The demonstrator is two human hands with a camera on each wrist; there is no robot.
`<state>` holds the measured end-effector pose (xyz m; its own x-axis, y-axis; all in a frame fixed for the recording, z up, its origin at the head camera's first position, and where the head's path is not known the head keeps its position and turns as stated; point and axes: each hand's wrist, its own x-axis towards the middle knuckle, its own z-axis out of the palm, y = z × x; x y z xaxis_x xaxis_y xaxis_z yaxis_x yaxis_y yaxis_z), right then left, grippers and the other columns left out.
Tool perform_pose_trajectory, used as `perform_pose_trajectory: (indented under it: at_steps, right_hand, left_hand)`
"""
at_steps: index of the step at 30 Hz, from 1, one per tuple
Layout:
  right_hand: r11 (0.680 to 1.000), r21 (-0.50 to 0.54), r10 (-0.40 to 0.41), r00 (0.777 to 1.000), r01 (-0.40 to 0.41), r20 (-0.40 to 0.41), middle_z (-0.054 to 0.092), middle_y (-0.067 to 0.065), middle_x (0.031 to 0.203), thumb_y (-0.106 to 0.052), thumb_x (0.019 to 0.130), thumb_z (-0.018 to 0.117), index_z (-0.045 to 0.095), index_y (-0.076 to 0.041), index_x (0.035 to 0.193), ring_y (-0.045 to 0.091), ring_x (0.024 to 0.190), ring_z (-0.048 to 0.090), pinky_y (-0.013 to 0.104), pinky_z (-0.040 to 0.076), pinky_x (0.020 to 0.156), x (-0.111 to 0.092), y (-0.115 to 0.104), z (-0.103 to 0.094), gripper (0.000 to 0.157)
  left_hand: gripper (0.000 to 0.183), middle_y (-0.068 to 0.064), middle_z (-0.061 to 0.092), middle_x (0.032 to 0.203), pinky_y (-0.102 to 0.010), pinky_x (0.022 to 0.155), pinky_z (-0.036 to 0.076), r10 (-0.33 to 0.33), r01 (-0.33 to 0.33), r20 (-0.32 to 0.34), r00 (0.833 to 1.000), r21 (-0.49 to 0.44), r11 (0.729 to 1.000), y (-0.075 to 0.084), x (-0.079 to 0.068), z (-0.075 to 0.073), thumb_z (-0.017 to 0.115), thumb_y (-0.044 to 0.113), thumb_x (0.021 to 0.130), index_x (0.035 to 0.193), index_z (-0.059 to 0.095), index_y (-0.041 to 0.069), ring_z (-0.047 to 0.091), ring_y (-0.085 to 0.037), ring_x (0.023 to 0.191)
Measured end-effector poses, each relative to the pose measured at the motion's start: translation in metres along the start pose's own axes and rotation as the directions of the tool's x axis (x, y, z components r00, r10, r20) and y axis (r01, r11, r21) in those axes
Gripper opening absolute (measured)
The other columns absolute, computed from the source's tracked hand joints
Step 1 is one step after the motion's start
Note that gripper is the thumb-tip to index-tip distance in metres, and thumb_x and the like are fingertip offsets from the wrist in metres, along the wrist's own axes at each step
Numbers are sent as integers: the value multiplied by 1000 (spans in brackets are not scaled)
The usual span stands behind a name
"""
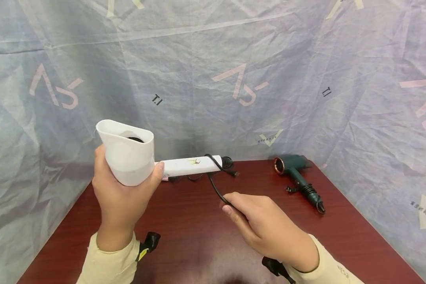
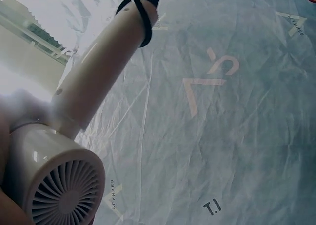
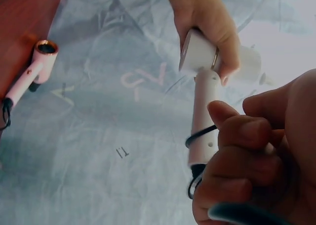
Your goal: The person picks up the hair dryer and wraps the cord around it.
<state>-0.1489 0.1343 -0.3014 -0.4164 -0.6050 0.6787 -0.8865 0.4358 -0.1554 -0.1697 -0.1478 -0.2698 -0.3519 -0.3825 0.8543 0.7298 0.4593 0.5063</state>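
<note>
A white hair dryer (image 1: pixel 129 163) is raised above the table, its nozzle mouth tilted upward. My left hand (image 1: pixel 122 201) grips it round the barrel, and the handle points to the right. One turn of black cord (image 1: pixel 215 188) loops round the handle's end, where a small plug hangs. My right hand (image 1: pixel 268 227) pinches the cord between thumb and forefinger, below and right of the handle. The left wrist view shows the dryer's round vent grille (image 2: pixel 69 200). In the right wrist view, curled fingers (image 3: pixel 242 131) partly cover the handle's end.
On the dark red table (image 1: pixel 195 236), a green hair dryer (image 1: pixel 298 173) lies at the back right, its cord wound round its handle. A pink hair dryer (image 3: pixel 37 69) appears in the right wrist view, mostly hidden behind the white one in the head view. Grey printed cloth (image 1: pixel 184 79) hangs around the table.
</note>
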Motion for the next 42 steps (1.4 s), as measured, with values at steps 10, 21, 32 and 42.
perform_pose_trajectory:
  at_steps: [10,21,32,42]
  right_hand:
    - [994,-95,-63,996,56,-70,59,-13,89,-14,102,64,65,-14,111,0,75,50,14,44,68,1,4,-6,9]
    - [979,-151,-166,963,135,-214,57,-11,83,-26,109,53,69,-12,106,3,74,46,15,39,65,6,8,-14,21]
    - [986,-121,-139,968,115,-211,54,-13,84,-25,106,58,70,-14,106,1,75,45,14,37,67,7,15,-19,16]
    - [990,-65,-133,973,123,-188,55,-13,85,-10,95,72,71,-14,107,-1,75,45,11,36,66,9,24,-17,13]
  left_hand:
    - [74,-1,70,107,-23,85,47,43,-44,68,997,12,999,-1,-2,1,90,8,64,132,61,0,61,-14,95]
    - [75,-2,71,108,-22,79,46,3,-28,242,970,102,994,-1,-3,-4,91,11,65,134,62,7,61,-11,89]
    - [69,-3,74,105,-29,84,37,196,-227,324,926,60,972,-1,-3,-1,87,19,61,127,68,9,59,-15,87]
    - [66,-8,73,102,-22,79,45,432,-406,392,813,-150,901,-9,-3,1,81,12,55,117,67,-3,64,-13,85]
